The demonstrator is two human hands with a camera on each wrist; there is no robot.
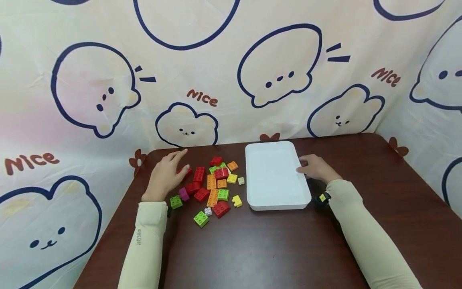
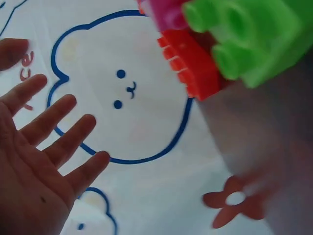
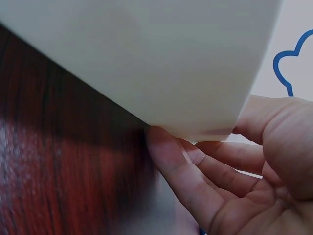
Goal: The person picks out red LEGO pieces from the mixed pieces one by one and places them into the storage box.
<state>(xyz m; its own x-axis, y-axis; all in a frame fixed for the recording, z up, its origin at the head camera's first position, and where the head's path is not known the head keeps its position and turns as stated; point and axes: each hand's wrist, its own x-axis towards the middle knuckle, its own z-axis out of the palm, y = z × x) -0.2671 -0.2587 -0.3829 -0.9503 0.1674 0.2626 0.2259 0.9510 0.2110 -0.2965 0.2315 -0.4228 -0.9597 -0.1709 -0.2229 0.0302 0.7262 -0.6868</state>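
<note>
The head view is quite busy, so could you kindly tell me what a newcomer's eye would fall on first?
Probably the white tray, bright on the dark table, its edge held by the right hand. Next, the colourful bricks scattered between it and the left hand. Behind, the cartoon-printed backdrop fills the upper picture.

The head view looks forward and down over the table (image 1: 234, 253); close in, the left-wrist view faces cloth (image 2: 156, 117) and bricks (image 2: 193, 63), the right-wrist view a tray (image 3: 166, 63), all shared with the head's.
</note>
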